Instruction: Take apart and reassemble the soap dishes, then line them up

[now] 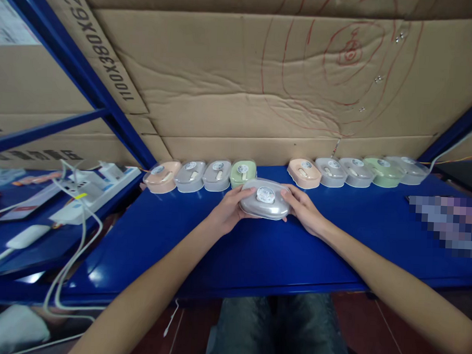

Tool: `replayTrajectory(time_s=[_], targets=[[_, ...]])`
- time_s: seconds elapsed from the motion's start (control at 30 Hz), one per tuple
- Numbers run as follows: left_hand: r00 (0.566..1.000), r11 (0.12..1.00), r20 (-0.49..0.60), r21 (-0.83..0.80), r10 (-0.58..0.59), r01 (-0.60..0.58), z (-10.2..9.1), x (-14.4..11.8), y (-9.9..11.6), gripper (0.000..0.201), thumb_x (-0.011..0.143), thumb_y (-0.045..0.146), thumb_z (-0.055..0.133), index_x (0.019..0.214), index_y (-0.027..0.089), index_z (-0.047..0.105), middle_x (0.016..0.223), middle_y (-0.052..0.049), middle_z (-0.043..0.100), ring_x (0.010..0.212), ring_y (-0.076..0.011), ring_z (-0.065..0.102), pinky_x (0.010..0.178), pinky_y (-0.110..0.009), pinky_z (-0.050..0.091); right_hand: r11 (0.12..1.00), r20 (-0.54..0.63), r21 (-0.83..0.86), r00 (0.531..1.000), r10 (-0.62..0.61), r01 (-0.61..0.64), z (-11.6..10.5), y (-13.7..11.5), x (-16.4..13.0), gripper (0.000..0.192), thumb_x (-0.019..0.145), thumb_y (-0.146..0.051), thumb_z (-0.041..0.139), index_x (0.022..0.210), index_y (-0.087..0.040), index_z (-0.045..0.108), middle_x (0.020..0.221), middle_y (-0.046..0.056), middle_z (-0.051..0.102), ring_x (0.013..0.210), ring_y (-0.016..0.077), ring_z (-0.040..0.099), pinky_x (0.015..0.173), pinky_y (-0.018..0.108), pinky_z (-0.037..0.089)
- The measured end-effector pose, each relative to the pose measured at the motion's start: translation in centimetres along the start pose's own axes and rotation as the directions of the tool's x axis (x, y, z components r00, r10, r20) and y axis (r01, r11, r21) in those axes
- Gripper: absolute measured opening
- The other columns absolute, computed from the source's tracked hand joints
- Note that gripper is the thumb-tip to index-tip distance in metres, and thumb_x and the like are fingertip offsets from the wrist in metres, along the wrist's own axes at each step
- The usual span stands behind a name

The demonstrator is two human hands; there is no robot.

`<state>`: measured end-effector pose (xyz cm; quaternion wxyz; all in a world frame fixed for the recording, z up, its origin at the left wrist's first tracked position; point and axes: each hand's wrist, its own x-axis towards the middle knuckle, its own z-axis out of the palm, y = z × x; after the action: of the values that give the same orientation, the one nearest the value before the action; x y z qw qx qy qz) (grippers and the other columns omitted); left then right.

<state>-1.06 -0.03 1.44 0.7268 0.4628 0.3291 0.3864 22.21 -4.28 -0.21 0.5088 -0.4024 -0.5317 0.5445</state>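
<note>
Grey plastic case (265, 199) with a clear lid and a round white sticker on top, held between both hands over the blue table (256, 251). Long axis runs left-right, roughly 9 to 3 o'clock, lid facing up. Left hand (229, 210) clamps the left end, fingers wrapped on its edge; right hand (305, 208) clamps the right end, thumb on top near the lid rim. Case sits at centre, just in front of the back row.

At 11 o'clock: a row of four cases (200, 175), peach, two grey, green, touching side by side. At 1 o'clock: a row of five cases (357, 172), peach, two grey, green, clear-grey. Gap between the rows lies right behind the held case. Cardboard wall (243, 83) behind. At 9 o'clock, white power strip (98, 184) with cables. Blurred patch at 3 o'clock, cannot tell what.
</note>
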Motion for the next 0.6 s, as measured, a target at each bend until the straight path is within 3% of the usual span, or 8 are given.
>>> replayTrajectory(time_s=[0.23, 0.43, 0.6], targets=[[0.999, 1.0, -0.035, 0.011, -0.021, 0.022, 0.1, 0.2, -0.2, 0.047, 0.086, 0.039, 0.089, 0.125, 0.017, 0.073, 0.119, -0.015, 0.078, 0.106, -0.0328, 0.076, 0.082, -0.047, 0.07, 1.0, -0.013, -0.002, 1.0, -0.014, 0.014, -0.4, 0.9, 0.4, 0.057, 0.094, -0.062, 0.078, 0.133, -0.022, 0.067, 0.101, 0.004, 0.071, 0.064, 0.0138, 0.065, 0.051, 0.03, 0.06], [0.999, 1.0, 0.031, 0.017, -0.016, 0.016, -0.5, 0.7, -0.5, 0.048, 0.093, 0.041, 0.081, 0.133, 0.016, 0.07, 0.128, -0.019, 0.078, 0.113, -0.0366, 0.077, 0.086, -0.05, 0.071, 0.999, -0.044, -0.026, 0.999, -0.025, 0.024, -0.5, 1.4, 0.8, 0.055, 0.093, -0.066, 0.076, 0.126, -0.022, 0.067, 0.09, 0.0, 0.069, 0.061, 0.0151, 0.065, 0.047, 0.03, 0.058], [0.996, 1.0, 0.088, 0.003, 0.0, -0.001, -1.0, 1.5, -1.2, 0.048, 0.101, 0.041, 0.072, 0.14, 0.014, 0.065, 0.128, -0.021, 0.079, 0.117, -0.0402, 0.078, 0.095, -0.061, 0.068, 0.992, -0.059, -0.102, 0.995, -0.076, 0.069, -0.5, 1.9, 1.1, 0.055, 0.094, -0.071, 0.071, 0.12, -0.023, 0.067, 0.082, -0.003, 0.066, 0.052, 0.0137, 0.062, 0.042, 0.029, 0.051]])
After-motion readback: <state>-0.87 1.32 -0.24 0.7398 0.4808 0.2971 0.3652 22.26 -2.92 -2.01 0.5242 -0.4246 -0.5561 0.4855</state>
